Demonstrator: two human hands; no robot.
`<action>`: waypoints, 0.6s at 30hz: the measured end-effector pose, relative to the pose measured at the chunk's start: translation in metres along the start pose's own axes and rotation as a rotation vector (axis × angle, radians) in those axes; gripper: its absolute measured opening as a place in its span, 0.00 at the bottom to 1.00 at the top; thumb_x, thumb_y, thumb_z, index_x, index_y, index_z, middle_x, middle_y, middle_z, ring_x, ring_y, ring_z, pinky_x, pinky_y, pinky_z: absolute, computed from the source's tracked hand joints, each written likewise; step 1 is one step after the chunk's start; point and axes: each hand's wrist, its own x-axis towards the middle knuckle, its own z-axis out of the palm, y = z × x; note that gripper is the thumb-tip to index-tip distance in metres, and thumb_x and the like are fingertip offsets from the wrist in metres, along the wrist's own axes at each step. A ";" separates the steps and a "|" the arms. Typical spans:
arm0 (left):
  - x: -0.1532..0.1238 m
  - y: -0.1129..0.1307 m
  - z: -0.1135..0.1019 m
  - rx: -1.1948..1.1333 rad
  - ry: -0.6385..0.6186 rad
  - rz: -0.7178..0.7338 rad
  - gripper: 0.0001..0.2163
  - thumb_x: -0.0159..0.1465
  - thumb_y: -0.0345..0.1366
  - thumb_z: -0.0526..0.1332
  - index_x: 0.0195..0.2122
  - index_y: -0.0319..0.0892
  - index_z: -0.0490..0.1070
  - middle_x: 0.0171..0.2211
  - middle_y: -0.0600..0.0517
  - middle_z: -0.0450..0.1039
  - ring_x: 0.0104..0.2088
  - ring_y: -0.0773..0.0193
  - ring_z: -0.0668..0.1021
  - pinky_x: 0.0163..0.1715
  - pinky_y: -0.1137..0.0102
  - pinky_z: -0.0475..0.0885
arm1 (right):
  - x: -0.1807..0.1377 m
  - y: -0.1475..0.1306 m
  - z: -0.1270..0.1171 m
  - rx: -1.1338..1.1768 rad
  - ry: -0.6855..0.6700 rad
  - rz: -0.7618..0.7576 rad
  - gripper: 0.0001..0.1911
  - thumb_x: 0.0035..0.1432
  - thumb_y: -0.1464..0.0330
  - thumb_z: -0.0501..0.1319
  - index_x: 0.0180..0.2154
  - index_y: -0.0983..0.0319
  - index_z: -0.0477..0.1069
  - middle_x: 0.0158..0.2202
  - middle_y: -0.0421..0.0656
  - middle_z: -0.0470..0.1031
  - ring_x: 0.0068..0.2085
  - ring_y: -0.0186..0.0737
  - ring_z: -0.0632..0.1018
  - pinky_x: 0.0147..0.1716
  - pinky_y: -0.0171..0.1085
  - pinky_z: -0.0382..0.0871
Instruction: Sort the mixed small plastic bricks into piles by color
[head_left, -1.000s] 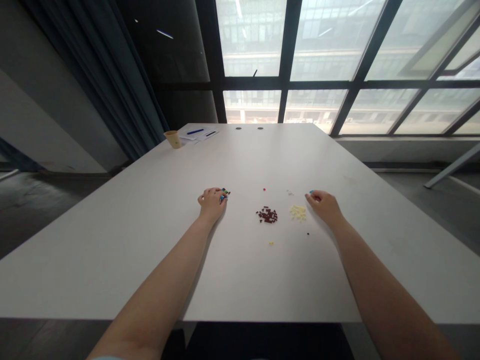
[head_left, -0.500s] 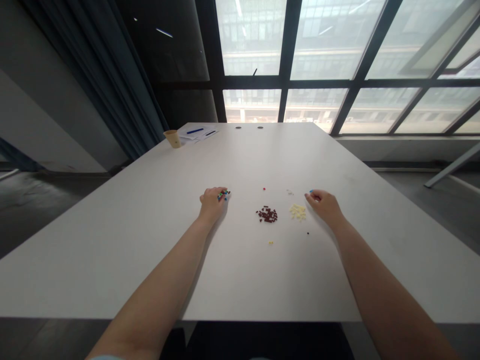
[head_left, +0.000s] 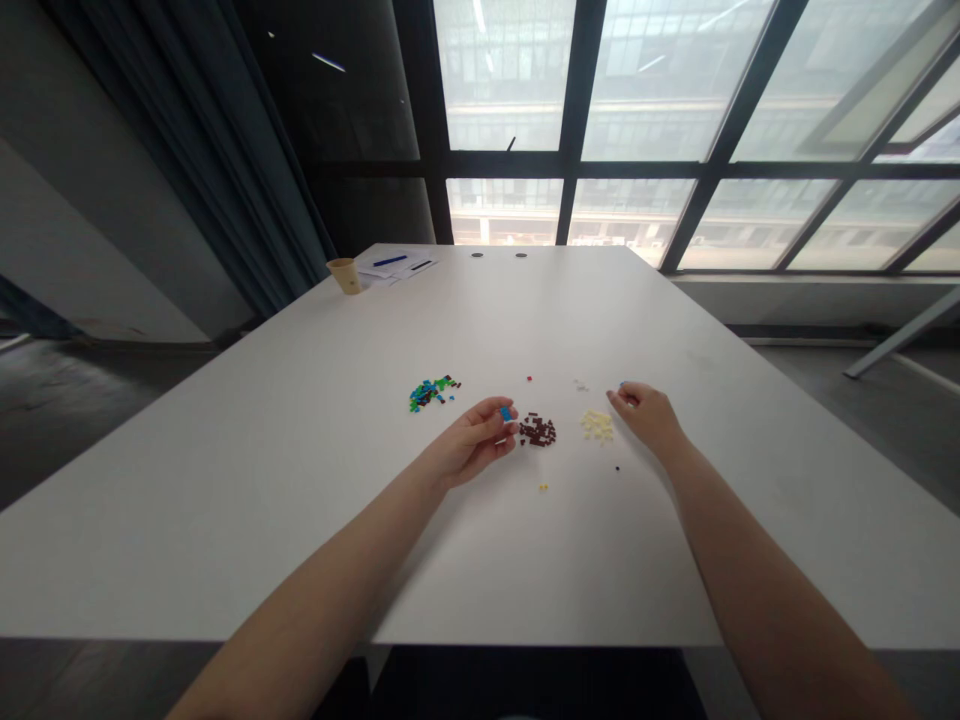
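My left hand (head_left: 474,443) hovers over the white table (head_left: 300,480), fingers pinched on a small blue piece (head_left: 506,412), just left of a pile of dark brown pieces (head_left: 537,430). A mixed green and blue pile (head_left: 430,391) lies behind it to the left. My right hand (head_left: 646,413) rests curled on the table beside a pile of cream pieces (head_left: 597,425), with a tiny blue piece at its fingertips (head_left: 621,384).
Stray pieces lie about: a red one (head_left: 529,379), a yellow one (head_left: 541,487), a dark one (head_left: 617,467). At the far left corner stand a paper cup (head_left: 345,275) and papers with pens (head_left: 394,265). Windows rise beyond the table's far edge.
My left hand has left the green and blue pile, uncovering it, and moved right toward the brown pile with a blue piece pinched in its fingers. The right hand stayed put.
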 end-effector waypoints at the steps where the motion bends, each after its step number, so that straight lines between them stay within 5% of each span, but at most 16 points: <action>1: -0.001 -0.001 0.001 -0.051 -0.018 -0.022 0.12 0.47 0.35 0.69 0.32 0.45 0.71 0.33 0.55 0.70 0.31 0.71 0.72 0.34 0.72 0.67 | 0.000 -0.001 0.001 0.002 -0.006 -0.007 0.18 0.50 0.58 0.51 0.16 0.60 0.53 0.16 0.38 0.59 0.22 0.32 0.61 0.24 0.34 0.51; 11: 0.001 -0.009 0.001 -0.149 -0.092 -0.126 0.16 0.46 0.32 0.70 0.37 0.47 0.73 0.32 0.55 0.70 0.31 0.72 0.72 0.33 0.74 0.66 | -0.006 -0.025 0.003 0.090 0.018 -0.151 0.16 0.53 0.62 0.52 0.17 0.60 0.55 0.18 0.37 0.58 0.23 0.32 0.61 0.26 0.33 0.54; 18: 0.001 -0.011 0.004 -0.115 -0.079 -0.164 0.18 0.46 0.31 0.70 0.39 0.45 0.71 0.32 0.53 0.71 0.31 0.72 0.72 0.33 0.75 0.66 | -0.029 -0.081 -0.006 0.371 0.059 -0.460 0.07 0.52 0.66 0.58 0.35 0.60 0.70 0.26 0.40 0.66 0.31 0.36 0.68 0.34 0.37 0.63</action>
